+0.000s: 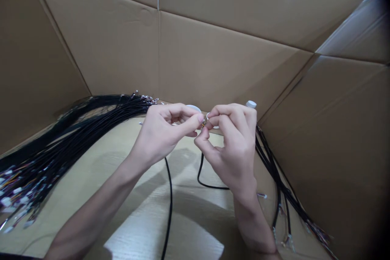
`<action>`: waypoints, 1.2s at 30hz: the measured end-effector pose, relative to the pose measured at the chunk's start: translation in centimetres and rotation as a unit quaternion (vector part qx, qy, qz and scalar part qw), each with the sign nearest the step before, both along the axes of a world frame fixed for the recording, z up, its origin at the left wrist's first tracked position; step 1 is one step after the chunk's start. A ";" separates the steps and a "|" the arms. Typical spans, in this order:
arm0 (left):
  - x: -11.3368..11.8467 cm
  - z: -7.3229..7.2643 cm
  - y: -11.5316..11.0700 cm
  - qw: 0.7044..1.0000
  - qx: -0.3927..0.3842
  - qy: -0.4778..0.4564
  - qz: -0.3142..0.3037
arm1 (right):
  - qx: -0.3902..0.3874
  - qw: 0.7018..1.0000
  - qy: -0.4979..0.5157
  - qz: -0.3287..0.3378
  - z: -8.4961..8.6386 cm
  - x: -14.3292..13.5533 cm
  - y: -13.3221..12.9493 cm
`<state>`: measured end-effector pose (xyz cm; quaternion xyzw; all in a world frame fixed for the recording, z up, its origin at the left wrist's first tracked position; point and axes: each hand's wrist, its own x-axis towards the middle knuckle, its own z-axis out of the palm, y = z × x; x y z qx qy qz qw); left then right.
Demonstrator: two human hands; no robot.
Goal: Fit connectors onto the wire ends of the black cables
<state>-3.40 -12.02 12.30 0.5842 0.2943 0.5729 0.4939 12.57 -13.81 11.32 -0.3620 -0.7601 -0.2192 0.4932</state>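
My left hand (166, 130) and my right hand (231, 140) meet above the middle of the table, with their fingertips almost touching. Between them are the thin coloured wires at the end of a black cable (169, 203). The left thumb and forefinger pinch at a small light piece on these wires, too small to make out. From the right side, the right thumb and forefinger close on the yellowish wires. The cable drops below the left hand toward the table's near edge, and another stretch of black cable (213, 187) curves under the right hand. White round items behind the fingers are mostly hidden.
A thick bundle of black cables (100, 124) with white connectors lies along the left. Several more black cables (282, 187) lie at the right. A white cap (251, 104) shows behind my right hand. Cardboard walls (213, 57) enclose the wooden table (143, 207).
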 end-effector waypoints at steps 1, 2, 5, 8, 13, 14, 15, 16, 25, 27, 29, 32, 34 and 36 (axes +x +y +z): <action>0.1 0.0 0.0 1.000 0.003 -0.005 0.000 | 0.005 1.000 0.001 -0.003 -0.1 -0.1 0.0; 0.2 0.0 0.0 1.000 0.006 -0.009 0.002 | 0.008 1.000 0.002 -0.007 -0.1 -0.2 -0.1; 0.3 -0.1 0.0 1.000 0.014 -0.016 -0.001 | 0.013 1.000 0.004 -0.010 -0.2 -0.3 0.0; 0.1 -0.2 0.3 1.000 0.001 -0.020 -0.020 | -0.002 1.000 0.006 -0.004 0.0 0.0 0.1; -0.6 -0.5 1.2 0.998 -0.037 -0.023 -0.041 | -0.074 0.993 0.067 0.066 0.6 0.9 0.3; -0.7 -0.5 1.4 0.998 -0.039 -0.024 -0.044 | -0.113 0.984 0.098 0.093 0.6 1.1 0.4; -0.7 -0.6 1.6 0.998 -0.040 -0.024 -0.047 | -0.167 0.969 0.136 0.125 0.6 1.2 0.5; -0.7 -0.7 1.8 0.998 -0.040 -0.025 -0.049 | -0.232 0.943 0.174 0.164 0.5 1.4 0.7; -0.7 -0.5 1.8 0.998 0.045 -0.006 -0.043 | -0.486 0.717 0.264 0.425 -0.4 1.7 3.4; -0.8 -0.5 1.8 0.997 0.078 0.017 -0.018 | -0.470 0.715 0.288 0.429 -0.5 1.4 3.7; -0.8 -0.5 1.8 0.993 0.111 0.040 0.003 | -0.470 0.705 0.315 0.427 -0.7 1.1 3.8; -1.4 -0.3 1.5 0.983 0.154 0.092 0.025 | -0.471 0.700 0.338 0.418 -0.8 0.7 3.7; -2.4 0.0 1.0 0.965 0.182 0.181 0.061 | -0.463 0.704 0.350 0.410 -0.8 0.6 3.7; -3.8 0.2 0.5 0.919 0.206 0.317 0.114 | -0.453 0.707 0.368 0.399 -0.8 0.6 3.7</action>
